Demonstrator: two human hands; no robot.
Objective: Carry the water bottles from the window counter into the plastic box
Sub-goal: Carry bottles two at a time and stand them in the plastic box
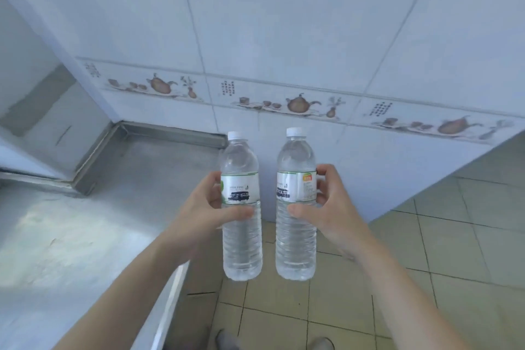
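Observation:
I hold two clear water bottles upright in the air, side by side, each with a white cap and a pale label. My left hand (204,204) grips the left bottle (241,239) around its label. My right hand (326,207) grips the right bottle (297,241) at its label, thumb in front. Both bottles hang over the floor just past the counter's edge. No plastic box is in view.
A grey metal counter (85,230) fills the left, with its raised rim in the corner. A white tiled wall (284,37) with a teapot border stands straight ahead. Beige floor tiles (426,278) spread right and below; shoe tips show at the bottom.

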